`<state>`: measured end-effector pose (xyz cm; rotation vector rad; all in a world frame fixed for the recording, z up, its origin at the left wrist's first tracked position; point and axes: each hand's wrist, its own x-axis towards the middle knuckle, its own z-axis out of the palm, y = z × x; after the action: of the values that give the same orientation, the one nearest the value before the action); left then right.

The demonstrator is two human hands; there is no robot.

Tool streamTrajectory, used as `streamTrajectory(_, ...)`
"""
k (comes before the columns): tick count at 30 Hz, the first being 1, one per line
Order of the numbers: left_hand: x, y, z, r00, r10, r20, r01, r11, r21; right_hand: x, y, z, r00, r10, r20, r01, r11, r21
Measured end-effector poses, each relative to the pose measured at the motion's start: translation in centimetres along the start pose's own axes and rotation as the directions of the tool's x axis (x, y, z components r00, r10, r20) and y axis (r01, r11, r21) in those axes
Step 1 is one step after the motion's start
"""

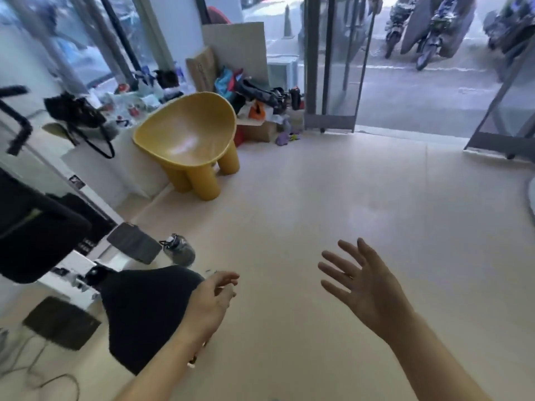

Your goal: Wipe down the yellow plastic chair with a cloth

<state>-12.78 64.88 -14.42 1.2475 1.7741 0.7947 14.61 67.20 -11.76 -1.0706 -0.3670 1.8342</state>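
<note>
Right hand (362, 285): fingers straight and spread, gripping nothing, palm turned leftward, held above the pale floor (333, 204). Left hand (211, 296): fingers loosely curled and motion-blurred, nothing seen in them; it sits just beside the right edge of a black padded seat (144, 314). Yellow plastic chair (188, 134) stands upright on the floor, well ahead of both hands, at the floor's left edge against a white ledge (95, 166). Bags and boxes (257, 105) lie behind it, beside a glass door (330, 68).

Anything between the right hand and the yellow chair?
Head view: just bare floor between the right hand and the yellow chair.
</note>
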Motion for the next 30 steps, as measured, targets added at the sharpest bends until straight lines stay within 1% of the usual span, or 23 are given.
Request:
streamTrajectory(3,3.2,1.9,0.2,0.991,-0.073,-0.114,0.058,0.989,-0.134,5.8,-3.2,1.5,0.998,0.056,-0.014,-0.056,0.998,-0.027)
streamTrajectory(8,11.1,3.4,-0.8,0.956,-0.166,-0.243,0.113,0.969,-0.219,16.0,-6.9,6.5,0.990,0.140,-0.002,-0.140,0.985,-0.105)
streamTrajectory(12,20.1,3.1,-3.0,0.936,-0.218,-0.276,0.147,0.956,-0.256,25.1,-8.7,11.2,0.986,0.165,0.031,-0.160,0.979,-0.124)
streamTrajectory(15,28.5,2.7,-6.2,0.931,-0.225,-0.286,0.164,0.961,-0.221,32.2,-9.9,16.1,0.984,0.173,0.036,-0.166,0.976,-0.139)
streamTrajectory(18,35.7,3.5,-10.0,0.927,-0.228,-0.298,0.170,0.963,-0.209,38.5,-11.2,21.6,0.979,0.195,0.065,-0.178,0.962,-0.207)
streamTrajectory(21,42.3,5.1,-13.9,0.923,-0.219,-0.316,0.167,0.969,-0.182,44.1,-12.9,27.0,0.977,0.176,0.124,-0.133,0.946,-0.295)
streamTrajectory(25,49.5,7.5,-19.1,0.892,-0.172,-0.417,0.143,0.985,-0.101,50.6,-14.8,33.8,0.966,0.118,0.230,0.001,0.888,-0.460)
streamTrajectory(27,51.8,8.3,-21.2,0.862,-0.159,-0.481,0.129,0.987,-0.095,53.7,-15.1,37.3,0.940,0.130,0.314,0.067,0.834,-0.547)
streamTrajectory(30,54.2,8.5,-23.6,0.828,-0.147,-0.541,0.131,0.989,-0.068,58.4,-14.3,42.5,0.872,0.197,0.448,0.159,0.752,-0.639)
